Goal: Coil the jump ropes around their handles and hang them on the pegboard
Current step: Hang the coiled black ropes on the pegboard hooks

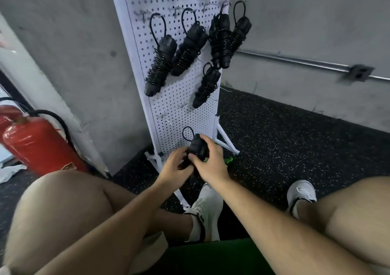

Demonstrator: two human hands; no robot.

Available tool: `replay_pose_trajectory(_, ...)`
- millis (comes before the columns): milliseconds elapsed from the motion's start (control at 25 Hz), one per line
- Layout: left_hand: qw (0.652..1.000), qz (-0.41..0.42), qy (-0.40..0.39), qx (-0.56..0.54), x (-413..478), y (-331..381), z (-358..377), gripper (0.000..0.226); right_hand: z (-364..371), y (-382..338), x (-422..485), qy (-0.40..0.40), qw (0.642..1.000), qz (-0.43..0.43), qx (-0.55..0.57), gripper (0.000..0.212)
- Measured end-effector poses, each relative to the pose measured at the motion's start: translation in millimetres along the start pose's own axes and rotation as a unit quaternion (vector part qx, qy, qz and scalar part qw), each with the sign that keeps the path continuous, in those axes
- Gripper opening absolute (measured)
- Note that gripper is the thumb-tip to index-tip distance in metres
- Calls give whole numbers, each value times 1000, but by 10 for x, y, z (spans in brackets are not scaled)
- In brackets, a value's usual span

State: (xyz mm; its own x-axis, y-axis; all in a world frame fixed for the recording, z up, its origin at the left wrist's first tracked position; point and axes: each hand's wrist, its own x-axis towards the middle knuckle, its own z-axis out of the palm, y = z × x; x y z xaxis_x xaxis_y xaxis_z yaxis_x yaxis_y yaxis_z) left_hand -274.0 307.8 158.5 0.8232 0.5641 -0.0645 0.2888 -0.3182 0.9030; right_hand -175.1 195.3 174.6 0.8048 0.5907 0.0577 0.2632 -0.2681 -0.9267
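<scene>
**Figure: hanging a coiled rope.** The right hand (209,160) wraps its fingers and thumb round the upper part of a coiled jump rope (197,147). The left hand (178,166) curls round the lower end of the same bundle, though its fingertips are hidden behind the coils. The bundle is held in the air low in front of the pegboard (168,89), apart from any hook, and a free loop (188,133) of cord stands up from its top. Two empty hooks (186,108) project from the board just above the loop, and five hung ropes (161,63) occupy the upper rows.

Probable hazards:
- (a) The loop is small and looks springy, so it may slide beside a hook's tip rather than over it. The bundle would then drop to the speckled floor (295,139).
- (b) If the left hand eases its hold before the loop is seated, the lower turns could spring loose and the coil unwind.
- (c) A push on the narrow board, which stands on its own feet, could rock it and shake the neighbouring bundle (205,87), which hangs close to the empty hooks.

A red fire extinguisher (35,142) stands at the left, well apart from the work.
</scene>
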Motion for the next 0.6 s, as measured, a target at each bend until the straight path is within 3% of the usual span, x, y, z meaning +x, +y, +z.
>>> replay_pose_trajectory(80, 993, 61, 25, 103, -69, 13, 6, 84, 120, -121, -27, 26, 999, -29, -12, 66)
replay_pose_trajectory(160, 988, 72, 66, 118, -88, 32, -11, 92, 243, -223, -12, 39, 998, -44, -30, 65)
replay_pose_trajectory(360, 982, 91, 126, 104, -16, -6, -110, 89, 454, -348, 154, 37, 998, -37, -26, 66)
replay_pose_trajectory(600, 969, 54, 140, 197, 208, -213, -190, 85, 642, -227, 342, 14, 1000, -4, -24, 64)
